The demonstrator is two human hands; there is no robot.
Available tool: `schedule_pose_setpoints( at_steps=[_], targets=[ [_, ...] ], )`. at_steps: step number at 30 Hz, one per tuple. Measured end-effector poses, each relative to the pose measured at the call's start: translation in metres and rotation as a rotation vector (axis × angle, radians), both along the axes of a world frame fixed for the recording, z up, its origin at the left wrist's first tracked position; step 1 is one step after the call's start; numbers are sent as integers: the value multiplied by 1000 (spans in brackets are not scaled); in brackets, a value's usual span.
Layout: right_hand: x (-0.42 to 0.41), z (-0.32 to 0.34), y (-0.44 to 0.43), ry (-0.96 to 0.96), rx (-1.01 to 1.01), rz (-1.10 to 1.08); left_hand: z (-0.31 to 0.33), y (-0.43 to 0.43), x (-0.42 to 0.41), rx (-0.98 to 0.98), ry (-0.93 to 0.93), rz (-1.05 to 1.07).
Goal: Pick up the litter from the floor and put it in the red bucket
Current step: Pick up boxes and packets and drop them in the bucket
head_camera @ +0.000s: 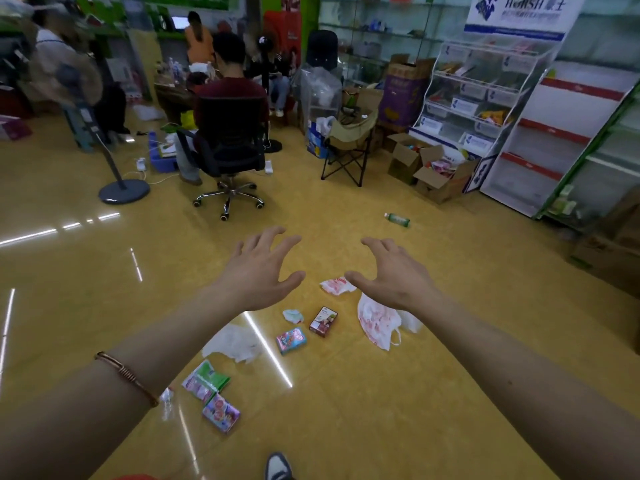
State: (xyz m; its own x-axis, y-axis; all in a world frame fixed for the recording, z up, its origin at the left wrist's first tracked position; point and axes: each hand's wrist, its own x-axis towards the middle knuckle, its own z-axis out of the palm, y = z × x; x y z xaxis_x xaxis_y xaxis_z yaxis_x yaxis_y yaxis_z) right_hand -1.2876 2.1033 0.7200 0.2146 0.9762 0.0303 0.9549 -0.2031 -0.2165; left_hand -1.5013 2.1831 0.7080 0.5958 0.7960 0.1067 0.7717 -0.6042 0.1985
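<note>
Litter lies scattered on the glossy yellow floor below my outstretched arms: a white and red plastic bag (377, 322), a crumpled red-printed wrapper (336, 285), a dark red carton (323, 321), a teal carton (291, 340), a small crumpled tissue (293, 315), a clear plastic sheet (235, 342), a green pouch (205, 380) and a pink box (221, 412). A green bottle (397, 220) lies farther off. My left hand (258, 270) and my right hand (394, 273) hover above the litter, fingers spread, holding nothing. A sliver of red shows at the bottom edge (136, 477); I cannot tell whether it is the bucket.
A person sits on a black office chair (227, 150) ahead. A standing fan (104, 161) is at the left, a folding camp chair (348, 148) and open cardboard boxes (433, 171) at the right, with shop shelving (540, 133) behind. My shoe (277, 466) shows at the bottom.
</note>
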Motion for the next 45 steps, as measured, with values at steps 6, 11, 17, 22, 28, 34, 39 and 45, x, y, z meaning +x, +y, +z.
schedule_pose_setpoints(
  at_steps=[6, 11, 17, 22, 28, 34, 39, 45],
  targets=[
    [20, 2, 102, -37, -22, 67, -4, 85, 20, -15, -54, 70],
    [14, 2, 197, -29, -25, 131, -6, 164, 14, -32, -47, 146],
    [-17, -11, 292, 2, -34, 297, -20, 224, -21, -70, -30, 311],
    [-56, -36, 366, 8, -111, 500, -45, 253, -61, -131, -9, 521],
    [-97, -72, 446, 12, -212, 789, -87, 270, -95, -266, 16, 804],
    [-141, -99, 503, -33, -307, 1078, -112, 277, -100, -332, -4, 1085],
    [-195, -127, 513, -56, -341, 1279, -129, 257, -111, -319, -27, 1283],
    [-237, -185, 492, -120, -421, 1444, -177, 218, -132, -402, -52, 1404]
  ],
)
